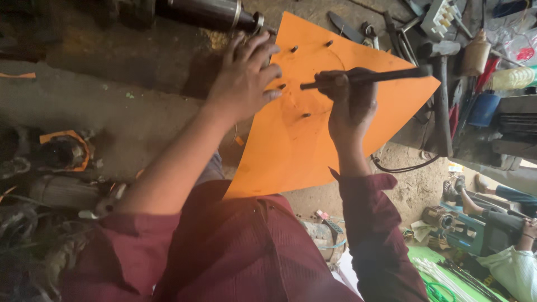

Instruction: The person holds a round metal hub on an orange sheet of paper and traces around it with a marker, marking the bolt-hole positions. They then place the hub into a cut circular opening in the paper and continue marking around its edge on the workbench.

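Head view: The left hand lay flat on the orange sheet, fingers spread wide and pressing down on its upper left part, gripping nothing. The right hand was closed in a fist around a dark metal rod, which ran roughly level from the hand out toward the right edge of the sheet. The sheet rested on a grimy workbench, one corner pointing toward the person's chest. A faint circle was marked at its centre, and several small studs poked up through it around that circle. Both forearms came out of dark red sleeves.

A hammer lay just beyond the sheet's right corner (among other scattered hand tools). Another person sat on the floor at lower right, well apart.
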The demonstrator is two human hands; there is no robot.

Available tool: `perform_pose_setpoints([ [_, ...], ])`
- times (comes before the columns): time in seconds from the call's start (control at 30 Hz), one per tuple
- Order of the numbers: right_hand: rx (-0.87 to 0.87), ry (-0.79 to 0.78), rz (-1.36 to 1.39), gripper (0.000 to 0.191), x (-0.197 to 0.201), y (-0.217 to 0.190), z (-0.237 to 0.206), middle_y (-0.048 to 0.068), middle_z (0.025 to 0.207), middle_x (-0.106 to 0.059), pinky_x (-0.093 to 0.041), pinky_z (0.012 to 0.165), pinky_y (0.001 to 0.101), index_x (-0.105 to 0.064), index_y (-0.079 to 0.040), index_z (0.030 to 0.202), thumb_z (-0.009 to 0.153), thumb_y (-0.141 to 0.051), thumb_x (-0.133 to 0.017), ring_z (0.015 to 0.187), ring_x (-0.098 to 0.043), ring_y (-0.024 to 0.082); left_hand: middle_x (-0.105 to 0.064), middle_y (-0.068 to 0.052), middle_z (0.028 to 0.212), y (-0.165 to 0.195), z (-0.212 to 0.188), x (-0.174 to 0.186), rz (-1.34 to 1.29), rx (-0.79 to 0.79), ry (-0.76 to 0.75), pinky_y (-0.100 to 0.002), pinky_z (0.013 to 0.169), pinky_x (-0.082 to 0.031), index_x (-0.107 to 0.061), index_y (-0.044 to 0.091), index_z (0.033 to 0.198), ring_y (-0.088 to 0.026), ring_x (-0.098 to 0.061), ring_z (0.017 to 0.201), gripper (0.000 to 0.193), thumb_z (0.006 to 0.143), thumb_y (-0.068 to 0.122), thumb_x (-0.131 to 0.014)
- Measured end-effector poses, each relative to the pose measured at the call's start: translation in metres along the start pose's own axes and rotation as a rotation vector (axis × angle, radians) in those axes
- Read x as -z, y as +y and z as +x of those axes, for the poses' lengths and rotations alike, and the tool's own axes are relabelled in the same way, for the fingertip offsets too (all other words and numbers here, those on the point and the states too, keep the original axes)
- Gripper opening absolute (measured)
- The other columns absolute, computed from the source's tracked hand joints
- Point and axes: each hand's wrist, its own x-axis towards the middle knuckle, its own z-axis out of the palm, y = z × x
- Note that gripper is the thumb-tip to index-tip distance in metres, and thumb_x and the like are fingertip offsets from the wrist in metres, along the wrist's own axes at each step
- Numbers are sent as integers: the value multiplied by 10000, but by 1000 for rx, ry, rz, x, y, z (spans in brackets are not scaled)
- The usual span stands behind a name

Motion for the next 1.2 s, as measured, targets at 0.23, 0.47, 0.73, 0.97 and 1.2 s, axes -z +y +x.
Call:
perform_pose_setpoints([
  [0.23, 38, -2, 51, 187, -2, -4, -2, 163, 1140, -727, -650, 909, 373, -463, -26, 1232, 1145, -156, -566, 1072, -774, 250, -408, -63, 1556, -10, 9, 5, -117, 48, -142, -648, 1167, -256, -664, 129, 1093, -305, -170, 1536, 393, 862, 415, -806],
  [0.47, 41, 17, -11, 182, -8, 5, 10, 179, 1117, -755, -633, 874, 337, -498, -8, 1235, 1136, -135, -583, 991, -755, 200, -368, -62, 1560, -12, 10, 2, -102, 58, -198, -636, 1124, -311, -607, 104, 1270, -292, -131, 1541, 476, 918, 392, -747],
  [0.73, 124, 103, 101, 163, -24, 7, 13, 181, 1143, -749, -616, 851, 325, -495, -37, 1211, 1145, -157, -582, 988, -750, 210, -378, -83, 1561, -16, 5, -7, -8, 7, -144, -610, 1185, -286, -575, 71, 1340, -287, -130, 1542, 543, 948, 423, -703],
  [0.97, 109, 135, 86, 167, -30, 11, 20, 177, 1104, -738, -622, 846, 335, -507, -22, 1220, 1128, -130, -595, 954, -733, 204, -348, -127, 1590, -18, 6, -8, 7, -14, -150, -596, 1165, -301, -518, 31, 1422, -308, -122, 1544, 645, 954, 451, -662],
  [1.2, 155, 205, -62, 162, -45, -4, 16, 172, 1095, -751, -646, 839, 331, -513, -4, 1202, 1127, -124, -593, 980, -760, 214, -369, -145, 1552, -16, 6, 0, 41, -41, -155, -645, 1136, -320, -514, 30, 1403, -331, -123, 1533, 633, 948, 447, -654],
])
